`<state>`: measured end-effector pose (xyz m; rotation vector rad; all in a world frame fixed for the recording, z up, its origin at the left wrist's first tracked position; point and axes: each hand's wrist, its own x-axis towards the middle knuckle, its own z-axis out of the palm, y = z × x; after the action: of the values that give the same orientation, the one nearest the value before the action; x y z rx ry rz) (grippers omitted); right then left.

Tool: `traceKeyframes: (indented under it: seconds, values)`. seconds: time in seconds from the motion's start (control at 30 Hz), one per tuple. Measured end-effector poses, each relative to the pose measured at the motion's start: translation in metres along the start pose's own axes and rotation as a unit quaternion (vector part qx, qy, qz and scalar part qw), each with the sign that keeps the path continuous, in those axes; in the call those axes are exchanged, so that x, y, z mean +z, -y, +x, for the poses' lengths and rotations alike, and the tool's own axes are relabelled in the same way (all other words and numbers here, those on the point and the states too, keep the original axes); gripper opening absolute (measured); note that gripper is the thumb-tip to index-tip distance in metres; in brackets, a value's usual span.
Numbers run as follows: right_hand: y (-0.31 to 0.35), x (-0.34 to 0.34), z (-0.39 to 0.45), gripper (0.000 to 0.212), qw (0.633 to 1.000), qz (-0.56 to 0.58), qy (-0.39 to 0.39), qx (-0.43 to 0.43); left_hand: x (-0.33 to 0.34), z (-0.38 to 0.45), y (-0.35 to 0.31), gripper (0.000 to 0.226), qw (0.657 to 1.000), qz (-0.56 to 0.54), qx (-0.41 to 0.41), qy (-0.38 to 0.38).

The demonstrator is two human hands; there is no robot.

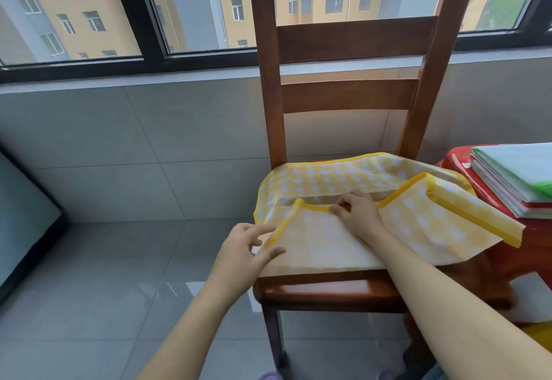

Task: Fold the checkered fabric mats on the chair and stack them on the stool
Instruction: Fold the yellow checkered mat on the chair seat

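Observation:
Yellow checkered mats with yellow borders lie on the seat of a brown wooden chair (322, 288). The top mat (418, 224) is partly turned over toward me, and another mat (322, 178) spreads under it toward the chair back. My right hand (357, 212) pinches the top mat's yellow border near the seat's middle. My left hand (243, 252) hovers at the mat's left edge, fingers spread, its fingertips touching or nearly touching the border. To the right stands a red stool (457, 164) bearing a stack of folded mats (516, 179) in green, white and red.
A grey tiled wall and a dark-framed window rise behind the chair. Glossy grey floor tiles stretch to the left. A dark-edged panel (21, 215) leans at the far left. Something yellow (540, 335) shows at the lower right edge.

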<state>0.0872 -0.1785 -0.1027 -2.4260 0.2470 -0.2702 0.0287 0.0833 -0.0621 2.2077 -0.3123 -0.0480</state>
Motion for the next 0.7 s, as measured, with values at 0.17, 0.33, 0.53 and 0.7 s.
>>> traceKeyframes:
  seconds: [0.17,0.33,0.53,0.7]
  values:
    - [-0.001,0.001,0.000,0.015,1.000,0.010,-0.007,0.000,-0.008,0.000,-0.008,0.014,0.989,-0.075,-0.098,-0.080]
    - [-0.002,0.001,0.000,0.013,1.000,0.015,-0.006,0.005,0.004,-0.003,-0.016,0.038,0.995,0.061,-0.073,-0.030]
    - [-0.004,0.001,0.000,0.013,1.000,0.021,-0.005,0.004,0.002,0.000,-0.011,0.018,0.979,-0.117,-0.123,-0.113]
    - [-0.004,0.003,0.000,0.014,1.000,0.016,-0.010,-0.001,-0.003,0.008,-0.002,0.028,0.939,-0.227,-0.230,-0.115]
